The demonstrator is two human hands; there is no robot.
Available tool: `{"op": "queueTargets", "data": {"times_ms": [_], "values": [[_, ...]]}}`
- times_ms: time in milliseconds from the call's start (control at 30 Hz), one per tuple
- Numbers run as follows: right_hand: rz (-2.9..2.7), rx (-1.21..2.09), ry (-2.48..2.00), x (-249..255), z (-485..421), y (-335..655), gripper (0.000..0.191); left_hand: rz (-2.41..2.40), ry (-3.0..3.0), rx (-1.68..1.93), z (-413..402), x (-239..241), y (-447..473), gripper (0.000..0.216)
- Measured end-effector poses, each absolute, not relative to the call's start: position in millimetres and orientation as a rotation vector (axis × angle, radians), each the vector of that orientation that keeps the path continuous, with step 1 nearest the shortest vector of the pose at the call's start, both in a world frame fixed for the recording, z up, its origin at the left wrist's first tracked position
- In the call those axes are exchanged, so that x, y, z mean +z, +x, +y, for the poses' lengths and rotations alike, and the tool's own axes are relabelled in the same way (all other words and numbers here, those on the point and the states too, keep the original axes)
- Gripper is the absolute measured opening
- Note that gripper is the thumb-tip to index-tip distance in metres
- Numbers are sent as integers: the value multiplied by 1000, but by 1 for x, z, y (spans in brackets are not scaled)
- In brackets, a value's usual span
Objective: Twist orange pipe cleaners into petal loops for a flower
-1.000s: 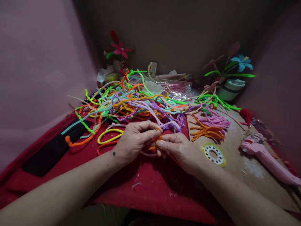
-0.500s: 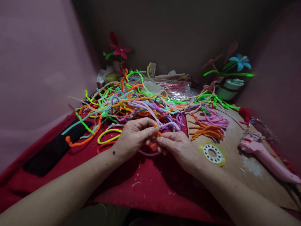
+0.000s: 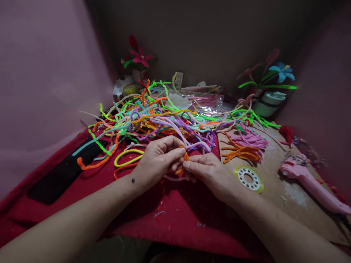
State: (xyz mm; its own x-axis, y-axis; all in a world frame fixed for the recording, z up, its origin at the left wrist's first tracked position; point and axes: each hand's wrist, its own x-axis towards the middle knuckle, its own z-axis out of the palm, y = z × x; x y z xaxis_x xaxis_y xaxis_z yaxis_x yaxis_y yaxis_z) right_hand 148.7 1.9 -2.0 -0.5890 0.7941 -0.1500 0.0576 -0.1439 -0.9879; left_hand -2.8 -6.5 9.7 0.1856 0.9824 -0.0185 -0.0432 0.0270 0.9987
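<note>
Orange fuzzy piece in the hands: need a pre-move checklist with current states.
1. Left hand pinching the orange fuzzy piece: ok.
2. Right hand pinching it too: ok.
3. Whole piece in view: not ok, hands cover part.
4. Pink glue gun apart from both hands: ok.
5. Glue gun switched off: cannot tell.
6. Red cloth free of scraps: not ok, several near the front.

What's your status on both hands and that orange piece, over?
Left hand and right hand both pinching orange fuzzy piece. Piece partly hidden in the grip. Tangled fuzzy stems piled just beyond hands.
</note>
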Motion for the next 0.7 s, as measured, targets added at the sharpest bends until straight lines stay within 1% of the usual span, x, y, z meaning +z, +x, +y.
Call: {"op": "queueTargets", "data": {"times_ms": [67, 200, 267, 333, 433, 567, 700], "values": [[-1478, 1791, -916, -6, 4, 149, 25, 1053, 1246, 1131, -3, 10, -4, 10], [-1142, 1759, -778, -11, 10, 149, 19, 1113, 1145, 1311, 3, 7, -10, 14], [-1025, 1746, -726, -10, 12, 148, 19, 1107, 1085, 1249, 4, 3, -11, 13], [-953, 1766, -687, -8, 12, 147, 20, 1061, 1047, 1078, 2, -2, -8, 15], [-912, 1811, -631, -7, 7, 142, 23, 982, 1002, 917, -2, -7, 1, 25], [-858, 1862, -662, -7, 0, 136, 23, 969, 931, 885, -8, -5, 12, 22], [-764, 1829, -696, -9, -2, 133, 19, 965, 1027, 874, -11, 2, 17, 27]]}}
